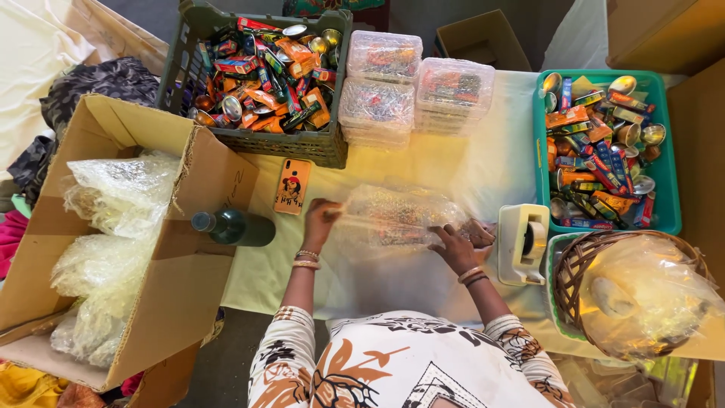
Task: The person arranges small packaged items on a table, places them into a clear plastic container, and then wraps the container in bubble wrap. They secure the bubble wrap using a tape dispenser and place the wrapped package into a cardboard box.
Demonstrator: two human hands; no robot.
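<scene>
The fingers of the left hand (320, 219) are pinching the left end of a clear plastic wrap (396, 215) that is covering a packed box, and the fingers of the right hand (455, 245) are pressing flat and spread on the wrap's right end, not closed around anything. The wrapped box is lying between the two hands on the surface (483, 170), which is covered with a pale cloth. Just beside the right fingers, on their outer side, a white tape dispenser (522, 243) is standing. Just beyond the left fingers a phone (292, 186) in an orange case is lying flat, and a dark green bottle (234, 227) is resting on the flap of a cardboard box (181, 272) holding crumpled plastic bags. Farther beyond the fingers, stacks of clear lidded containers (411, 83) are sitting next to a dark crate (302, 147) full of small colourful packets and tins. Past the right fingers a teal tray (668, 181) is holding similar goods, with a wicker basket (581, 272) nearer to the person.
</scene>
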